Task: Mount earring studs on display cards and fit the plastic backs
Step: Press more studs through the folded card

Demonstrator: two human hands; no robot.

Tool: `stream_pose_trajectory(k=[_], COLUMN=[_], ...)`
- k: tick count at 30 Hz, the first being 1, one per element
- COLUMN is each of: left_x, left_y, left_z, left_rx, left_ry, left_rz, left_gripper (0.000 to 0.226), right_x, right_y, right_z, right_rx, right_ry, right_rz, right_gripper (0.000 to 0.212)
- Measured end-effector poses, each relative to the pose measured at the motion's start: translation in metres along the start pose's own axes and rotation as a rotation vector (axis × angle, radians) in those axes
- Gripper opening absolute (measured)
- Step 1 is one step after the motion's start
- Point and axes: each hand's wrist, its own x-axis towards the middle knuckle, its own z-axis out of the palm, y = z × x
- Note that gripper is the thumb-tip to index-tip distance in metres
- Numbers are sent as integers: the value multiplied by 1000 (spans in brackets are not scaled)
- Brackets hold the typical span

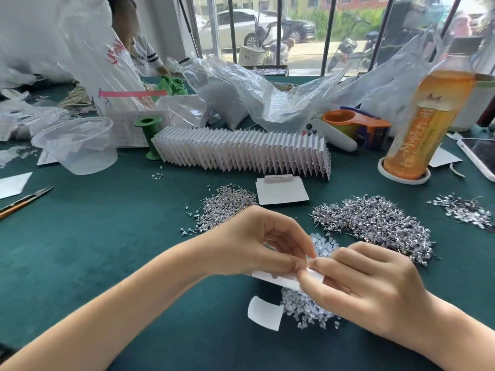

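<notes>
I'm watching a white display card being held low above the green table, near centre. My left hand is pinching its top edge; my right hand is pinching its right end. Fingers are hiding any stud or back; clear plastic backs are lying underneath.

Both hands and forearms are bare, without sleeves, rings or watch.

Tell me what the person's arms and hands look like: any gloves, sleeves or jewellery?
Both forearms are bare as far as the picture shows, with no sleeves in view. The left hand and the right hand wear no gloves. No rings, bracelets or watch show on the fingers or wrists, and the visible nails look short and unpainted.
</notes>
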Motion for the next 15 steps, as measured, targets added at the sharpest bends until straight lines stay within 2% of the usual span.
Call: stream_pose_trajectory(k=[6,8,10,13,14,15], left_x=[4,4,5,10,12,12], left_y=[-2,-2,-2,-12,-16,-21], left_z=[-5,-7,-13,-23,-23,-22], left_rx=[-12,-85,-189,-153,-76,23], left_ry=[-76,-65,106,527,584,568], left_rz=[-22,-8,33,40,16,-11], left_gripper=[19,17,16,12,8,7], right_x=[2,1,0,-4,-5,-6], right_y=[-3,0,5,13,14,16], right_z=[1,0,0,-2,-2,-2], right_rx=[-21,8,82,239,276,313], right_ry=[10,33,92,225,265,290], right_rz=[-7,42,163,502,626,746], right_gripper=[18,21,15,10,11,12])
